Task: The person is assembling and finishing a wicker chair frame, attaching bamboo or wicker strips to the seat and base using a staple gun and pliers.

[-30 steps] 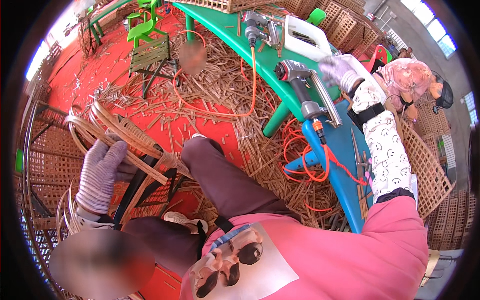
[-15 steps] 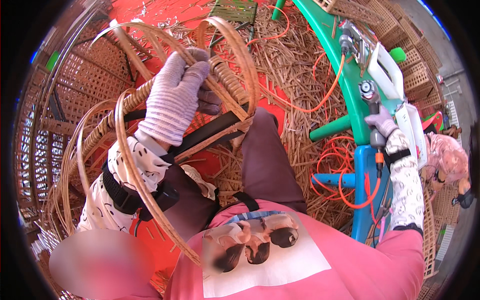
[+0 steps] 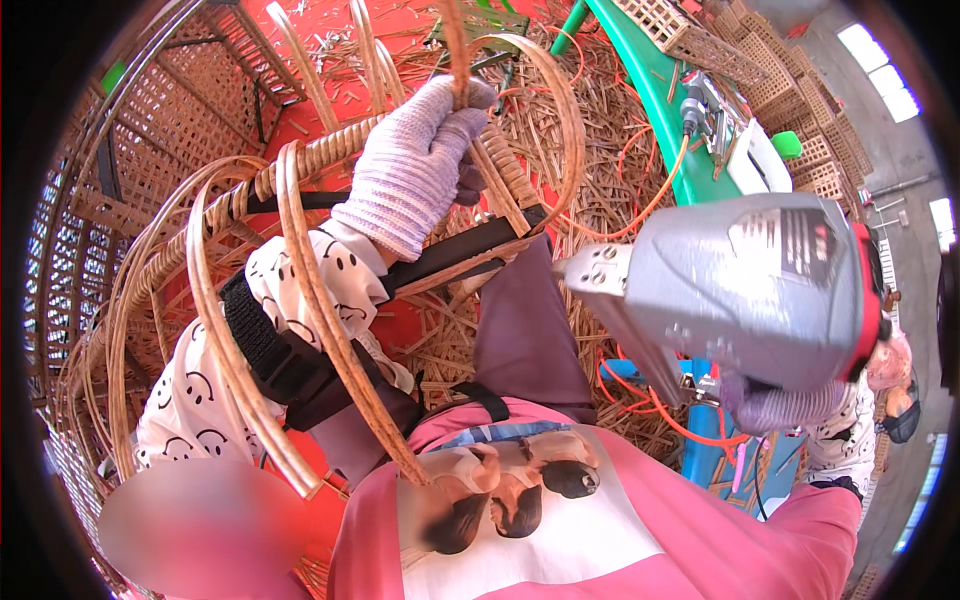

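My left hand [image 3: 410, 160], in a striped knit glove, pinches a rattan strip [image 3: 455, 40] that rises upright from its fingers. Beneath it is a frame of rattan-wrapped bars [image 3: 335, 150] with a black flat bar [image 3: 450, 250] resting by my knee. Long bent rattan lengths [image 3: 325, 320] arch over my left forearm. Close to the camera, my right hand [image 3: 785, 405] grips a grey pneumatic staple gun [image 3: 740, 280] with a red rear cap. Its nose points left toward the frame corner, apart from it. The body of the gun partly hides the right fingers.
On the green table [image 3: 655, 95] lie another air tool [image 3: 705, 120] and a white container [image 3: 757, 160]. An orange hose [image 3: 620, 228] crosses the rattan scraps [image 3: 590, 150]. Woven panels [image 3: 180, 140] stand left; a blue stool [image 3: 705, 450] is at my right. Another person [image 3: 890, 370] is far right.
My right hand has raised the staple gun from beside the table and swung its nose left toward the frame. My left hand has shifted right and up, turning the strip upright; the arched rattan moved with it.
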`<state>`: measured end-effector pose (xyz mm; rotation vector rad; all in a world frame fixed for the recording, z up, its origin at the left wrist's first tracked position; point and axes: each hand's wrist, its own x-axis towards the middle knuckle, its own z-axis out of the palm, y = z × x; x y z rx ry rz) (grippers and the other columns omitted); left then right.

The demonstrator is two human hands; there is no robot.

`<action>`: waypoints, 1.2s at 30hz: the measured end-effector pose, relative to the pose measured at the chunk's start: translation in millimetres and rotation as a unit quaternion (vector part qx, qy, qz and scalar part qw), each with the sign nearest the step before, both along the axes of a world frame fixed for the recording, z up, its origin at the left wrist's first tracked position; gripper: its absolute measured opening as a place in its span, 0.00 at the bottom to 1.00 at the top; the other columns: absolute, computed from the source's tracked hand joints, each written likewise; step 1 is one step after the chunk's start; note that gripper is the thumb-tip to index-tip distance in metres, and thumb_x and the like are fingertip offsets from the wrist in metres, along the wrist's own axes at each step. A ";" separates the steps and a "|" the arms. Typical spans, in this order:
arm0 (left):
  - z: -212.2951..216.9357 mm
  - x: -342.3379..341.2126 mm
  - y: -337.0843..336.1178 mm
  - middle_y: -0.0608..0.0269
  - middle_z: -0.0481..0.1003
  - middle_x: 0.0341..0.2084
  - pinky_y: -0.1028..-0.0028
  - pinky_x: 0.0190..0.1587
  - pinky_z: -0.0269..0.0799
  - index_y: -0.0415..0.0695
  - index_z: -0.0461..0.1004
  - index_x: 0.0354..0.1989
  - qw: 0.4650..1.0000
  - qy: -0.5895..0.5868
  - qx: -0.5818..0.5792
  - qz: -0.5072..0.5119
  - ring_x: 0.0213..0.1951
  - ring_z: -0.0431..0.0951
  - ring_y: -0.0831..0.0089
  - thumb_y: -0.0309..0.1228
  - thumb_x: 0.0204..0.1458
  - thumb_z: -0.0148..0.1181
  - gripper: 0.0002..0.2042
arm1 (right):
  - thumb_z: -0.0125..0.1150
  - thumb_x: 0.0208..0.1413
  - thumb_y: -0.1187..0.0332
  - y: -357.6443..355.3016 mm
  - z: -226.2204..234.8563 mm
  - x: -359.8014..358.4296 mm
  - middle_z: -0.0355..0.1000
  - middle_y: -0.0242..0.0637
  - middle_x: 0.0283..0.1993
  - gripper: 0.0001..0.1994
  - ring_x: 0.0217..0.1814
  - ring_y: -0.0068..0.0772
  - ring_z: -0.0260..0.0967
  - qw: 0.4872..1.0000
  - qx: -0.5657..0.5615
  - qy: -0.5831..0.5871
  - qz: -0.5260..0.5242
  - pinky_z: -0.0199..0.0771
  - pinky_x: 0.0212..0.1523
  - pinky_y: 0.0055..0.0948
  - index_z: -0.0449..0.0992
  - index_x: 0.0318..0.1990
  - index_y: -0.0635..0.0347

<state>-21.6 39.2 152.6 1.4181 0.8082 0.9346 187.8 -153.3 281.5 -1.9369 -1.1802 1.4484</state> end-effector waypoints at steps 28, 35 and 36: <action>-1.5 -5.1 -12.5 0.69 0.72 0.22 0.81 0.26 0.67 0.38 0.73 0.33 0.975 0.160 -0.021 -0.154 0.23 0.70 0.84 0.31 0.47 0.59 0.10 | 0.65 0.37 0.73 17.5 14.4 -33.7 0.69 0.31 0.23 0.14 0.23 0.22 0.66 0.986 -0.111 -0.106 -0.062 0.66 0.25 0.24 0.72 0.34 0.64; -8.9 -6.7 -11.0 0.69 0.72 0.22 0.81 0.27 0.67 0.38 0.73 0.32 0.978 0.133 -0.019 -0.157 0.24 0.71 0.84 0.31 0.47 0.58 0.09 | 0.67 0.35 0.73 20.7 6.4 -32.3 0.70 0.31 0.23 0.14 0.24 0.22 0.69 0.993 0.015 -0.117 0.013 0.69 0.26 0.24 0.72 0.32 0.63; -9.1 -6.3 -11.1 0.69 0.72 0.22 0.81 0.27 0.67 0.38 0.73 0.32 0.978 0.140 0.005 -0.157 0.24 0.70 0.84 0.31 0.47 0.58 0.09 | 0.67 0.35 0.73 21.0 6.5 -32.9 0.70 0.31 0.23 0.14 0.24 0.22 0.69 0.993 0.015 -0.118 0.013 0.69 0.26 0.24 0.72 0.32 0.63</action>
